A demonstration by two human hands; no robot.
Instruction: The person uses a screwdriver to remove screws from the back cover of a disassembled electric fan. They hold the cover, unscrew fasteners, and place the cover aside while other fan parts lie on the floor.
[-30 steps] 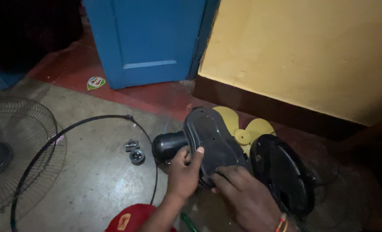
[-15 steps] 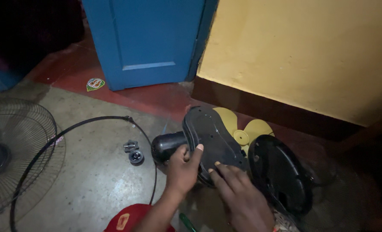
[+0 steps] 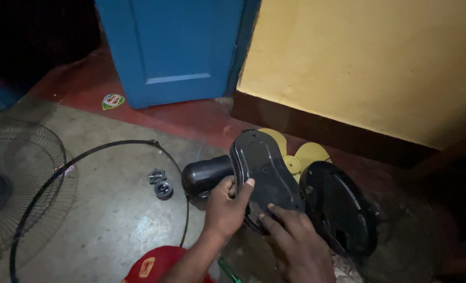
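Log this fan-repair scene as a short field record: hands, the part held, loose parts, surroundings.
left hand: grips the near edge of the black housing plate, thumb on its face
right hand: fingers pressed flat on the plate's lower part
motor body: black, behind the plate
yellow blades: behind the plate, partly hidden
small fasteners: on the concrete floor, left of the motor
wire guard: lying far left
guard ring: on the floor
backdrop: blue door, yellow wall

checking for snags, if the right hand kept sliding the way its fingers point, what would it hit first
The right hand lies on the black fan base plate, fingers pointing up and left along it. Going on, it would probably meet the left hand's thumb on the plate edge, then the black motor housing; depth is unclear.
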